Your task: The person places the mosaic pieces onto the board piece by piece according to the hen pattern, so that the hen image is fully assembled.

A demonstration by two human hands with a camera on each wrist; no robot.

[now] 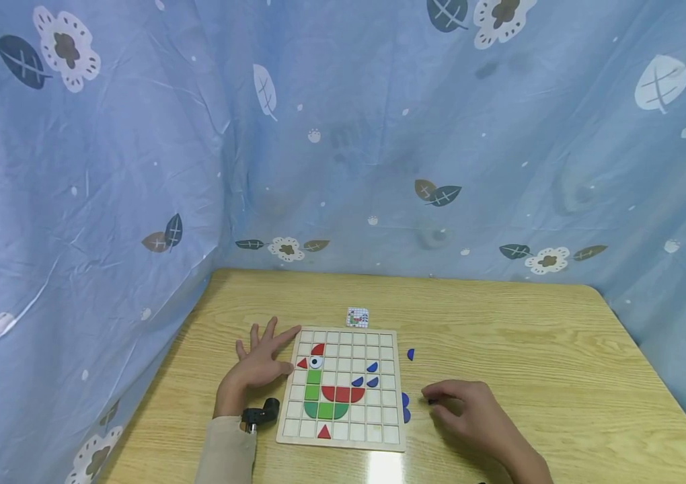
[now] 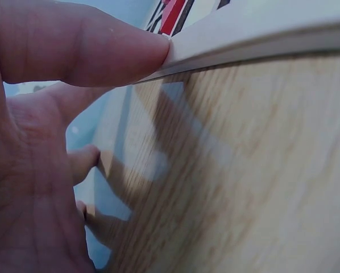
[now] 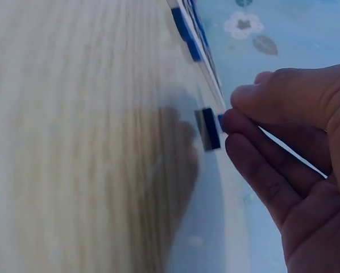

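Observation:
My left hand [image 1: 260, 361] lies at the left side of a wooden grid board [image 1: 358, 434], fingers spread. In the left wrist view, its thumb [image 2: 85, 51] touches the board's edge. Right of the board, my right hand [image 1: 470, 410] hovers low over the table, thumb and index finger apart. A small dark blue piece [image 3: 210, 129] is just off those fingertips in the right wrist view; its shape is unclear. On the board, red, green and blue pieces and a round eye piece [image 1: 315, 362] form a bird-like figure. A red triangle [image 1: 324, 432] sits in the bottom row.
A small pattern card [image 1: 358, 317] lies behind the board. Two blue half-round pieces [image 1: 406, 407] are by its right edge, and another blue half-round [image 1: 411, 354] lies farther back. A blue patterned curtain [image 1: 373, 154] hangs around the wooden table [image 1: 530, 336].

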